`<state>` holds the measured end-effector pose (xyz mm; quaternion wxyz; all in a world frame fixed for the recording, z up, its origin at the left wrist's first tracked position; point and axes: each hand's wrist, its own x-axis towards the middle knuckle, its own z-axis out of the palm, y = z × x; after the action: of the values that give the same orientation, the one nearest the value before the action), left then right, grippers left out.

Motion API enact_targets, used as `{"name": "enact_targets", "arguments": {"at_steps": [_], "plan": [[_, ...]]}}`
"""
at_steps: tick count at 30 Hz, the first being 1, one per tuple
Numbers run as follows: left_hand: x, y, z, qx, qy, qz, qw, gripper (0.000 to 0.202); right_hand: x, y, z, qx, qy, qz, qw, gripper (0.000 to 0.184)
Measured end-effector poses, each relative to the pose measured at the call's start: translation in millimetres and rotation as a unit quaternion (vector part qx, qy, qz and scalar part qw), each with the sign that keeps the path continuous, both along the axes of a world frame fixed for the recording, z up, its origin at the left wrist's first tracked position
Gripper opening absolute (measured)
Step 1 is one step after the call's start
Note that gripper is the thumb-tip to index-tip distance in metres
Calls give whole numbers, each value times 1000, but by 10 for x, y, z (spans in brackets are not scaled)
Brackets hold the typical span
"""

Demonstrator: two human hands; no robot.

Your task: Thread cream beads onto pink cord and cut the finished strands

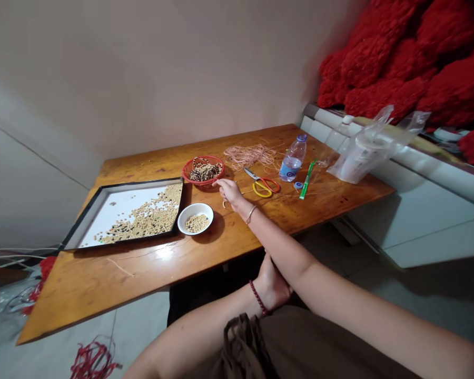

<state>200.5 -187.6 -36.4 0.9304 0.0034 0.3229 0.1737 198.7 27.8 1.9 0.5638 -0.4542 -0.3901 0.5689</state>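
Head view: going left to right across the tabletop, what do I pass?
Black-framed tray → white bowl → right hand → scissors → water bottle → plastic bag

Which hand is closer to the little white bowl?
The right hand is nearer: it is over the table just right of the white bowl. The left hand is farther, past the table edge, below the right forearm.

The wooden tabletop (102,279) has a glossy varnish (glare shows), and the scissors (262,182) are metal with plastic handles.
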Motion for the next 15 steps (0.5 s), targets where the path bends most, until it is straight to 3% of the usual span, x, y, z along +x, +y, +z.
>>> {"name": "enact_targets", "arguments": {"at_steps": [4,9,15], "plan": [[-24,54,2,-21,24,34,999,46,64,-76,-10,-31,0,-20,999,17],[-72,88,-29,-18,123,13,992,41,158,-140,-51,-37,-22,-56,997,17],[-79,98,79,-46,182,43,981,36,156,-134,-90,-14,-69,-75,995,20]]}}
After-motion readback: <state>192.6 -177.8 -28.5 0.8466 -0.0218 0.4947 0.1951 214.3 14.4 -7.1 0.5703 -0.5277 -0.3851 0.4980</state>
